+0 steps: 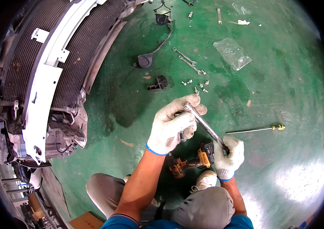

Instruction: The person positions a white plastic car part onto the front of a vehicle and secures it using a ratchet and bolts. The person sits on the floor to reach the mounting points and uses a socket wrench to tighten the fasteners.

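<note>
My right hand (229, 158), in a white knit glove, is closed round the lower end of a silver socket wrench handle (208, 129). The handle slants up and left to my left hand (174, 124), also gloved. Its upper end lies by my left thumb and fingertips. In the curled fingers of that hand sits a dark metal socket (182, 136), mostly covered by the glove. Below the hands, a yellow and black cordless power tool (187, 163) rests on the floor between my feet. A screwdriver (257, 130) with a yellow handle lies to the right.
At left stands a car front end with a radiator (74, 57) and white crossbeam (41, 99). On the green floor (284, 95) are two combination wrenches (188, 63), several bolts (201, 85), a black bracket (159, 83), a wired horn (145, 60) and a plastic bag (232, 53).
</note>
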The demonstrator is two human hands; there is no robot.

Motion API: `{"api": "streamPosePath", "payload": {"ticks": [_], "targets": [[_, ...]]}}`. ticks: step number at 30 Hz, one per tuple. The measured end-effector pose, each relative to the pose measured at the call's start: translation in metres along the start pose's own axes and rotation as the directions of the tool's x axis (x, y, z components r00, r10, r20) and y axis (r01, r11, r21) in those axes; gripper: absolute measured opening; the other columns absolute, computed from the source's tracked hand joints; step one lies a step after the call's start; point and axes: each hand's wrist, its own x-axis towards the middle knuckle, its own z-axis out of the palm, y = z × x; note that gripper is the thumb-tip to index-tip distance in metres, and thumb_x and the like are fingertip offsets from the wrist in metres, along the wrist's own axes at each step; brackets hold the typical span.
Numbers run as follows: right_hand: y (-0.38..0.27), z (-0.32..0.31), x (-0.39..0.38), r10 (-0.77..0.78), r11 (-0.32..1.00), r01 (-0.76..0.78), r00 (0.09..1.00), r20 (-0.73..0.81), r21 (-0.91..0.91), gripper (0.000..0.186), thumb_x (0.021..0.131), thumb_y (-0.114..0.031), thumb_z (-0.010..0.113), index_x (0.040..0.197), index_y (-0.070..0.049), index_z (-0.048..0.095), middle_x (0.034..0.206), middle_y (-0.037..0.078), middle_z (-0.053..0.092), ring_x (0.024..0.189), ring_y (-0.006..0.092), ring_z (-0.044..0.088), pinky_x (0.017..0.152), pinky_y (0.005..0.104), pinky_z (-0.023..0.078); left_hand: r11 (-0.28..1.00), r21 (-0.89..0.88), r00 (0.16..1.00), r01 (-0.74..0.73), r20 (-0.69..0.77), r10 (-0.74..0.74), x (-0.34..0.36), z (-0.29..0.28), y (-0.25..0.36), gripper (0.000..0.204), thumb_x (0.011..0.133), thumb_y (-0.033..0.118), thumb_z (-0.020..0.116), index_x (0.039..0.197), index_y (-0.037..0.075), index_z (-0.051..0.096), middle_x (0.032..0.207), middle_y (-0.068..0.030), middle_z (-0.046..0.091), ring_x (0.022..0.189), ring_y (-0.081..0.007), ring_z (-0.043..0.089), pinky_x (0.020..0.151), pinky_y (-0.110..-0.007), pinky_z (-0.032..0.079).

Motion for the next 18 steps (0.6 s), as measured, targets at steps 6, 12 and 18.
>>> {"api": "streamPosePath", "payload": {"ticks": [6,12,18], "targets": [[0.002,-0.003,0.003,0.019,1.0,-0.019,0.998,0.056,0.013,0.037,0.069,0.005,0.08,0.102,-0.008,0.067,0.093,0.01,0.068,0.075,0.0266,0.063,0.068,0.0367,0.052,0.998,-0.062,1.0,0.015,0.001,-0.015,0.003,-0.005,0.0,0.039,0.093,0.004,0.066,0.132,0.003,0.06,0.114,-0.0167,0.07,0.084,-0.013,0.071,0.061,-0.02,0.056],[-0.02,-0.015,0.006,0.497,0.704,-0.622,0.776,0.387,0.343,0.034,0.087,-0.001,0.071,0.121,0.0,0.067,0.096,0.005,0.07,0.082,0.0094,0.062,0.075,0.0264,0.053,0.878,-0.474,0.989,-0.061,-0.146,-0.011,0.031,-0.053,-0.006,0.024,0.102,0.017,0.058,0.117,-0.001,0.06,0.103,-0.0124,0.068,0.076,-0.0171,0.065,0.06,-0.029,0.056],[-0.036,-0.055,0.028,0.439,0.597,-0.709,0.681,0.586,0.376,0.043,0.092,0.002,0.062,0.135,0.005,0.06,0.106,0.008,0.069,0.083,0.012,0.063,0.077,0.0277,0.054,0.706,-0.699,0.986,-0.116,-0.167,-0.003,0.04,-0.074,0.019,0.024,0.107,0.013,0.048,0.108,-0.009,0.057,0.096,-0.0169,0.065,0.089,-0.0284,0.069,0.089,-0.039,0.064]]}}
